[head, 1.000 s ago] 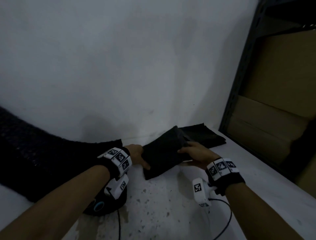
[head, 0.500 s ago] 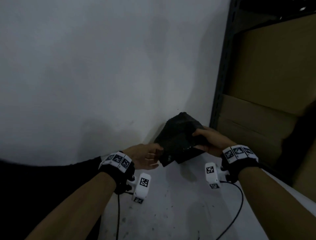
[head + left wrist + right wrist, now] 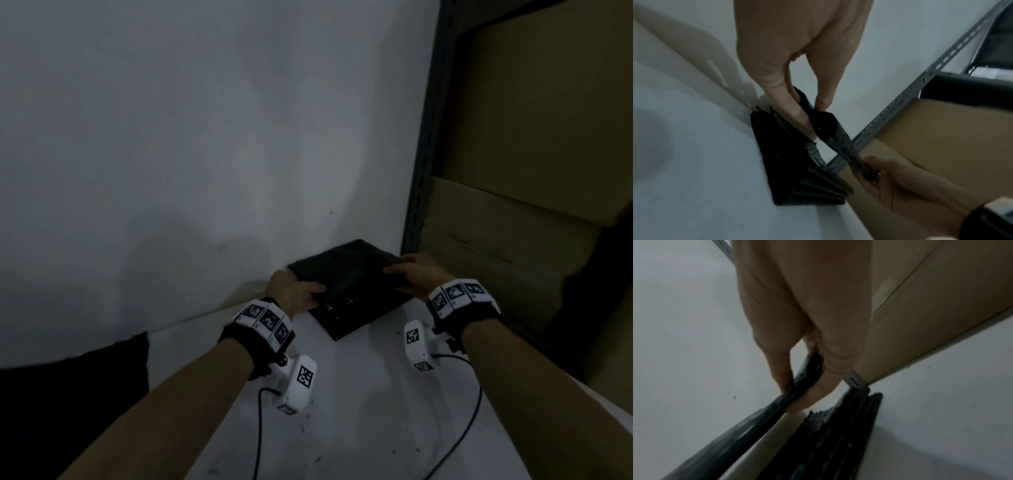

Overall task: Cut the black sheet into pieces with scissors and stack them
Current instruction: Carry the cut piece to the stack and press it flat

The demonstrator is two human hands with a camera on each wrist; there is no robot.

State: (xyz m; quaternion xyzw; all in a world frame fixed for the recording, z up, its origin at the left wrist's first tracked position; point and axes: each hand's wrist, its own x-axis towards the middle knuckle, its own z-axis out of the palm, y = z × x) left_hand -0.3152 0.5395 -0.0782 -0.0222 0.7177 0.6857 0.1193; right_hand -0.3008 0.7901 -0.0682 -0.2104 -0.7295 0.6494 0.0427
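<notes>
Stacking is the step in hand, by our reading: we hold one cut piece (image 3: 346, 265) just above the stack (image 3: 356, 313), which lies on the table (image 3: 359, 428) in the corner beside the rack (image 3: 423, 192). Left of the stack, our left hand (image 3: 296, 296) pinches the piece's near corner between thumb and fingers (image 3: 823, 97). Right of the stack, our right hand (image 3: 416, 274) pinches the opposite edge. Next we should lower the piece level, square its edges with the stack, then let go. No scissors are in view.
</notes>
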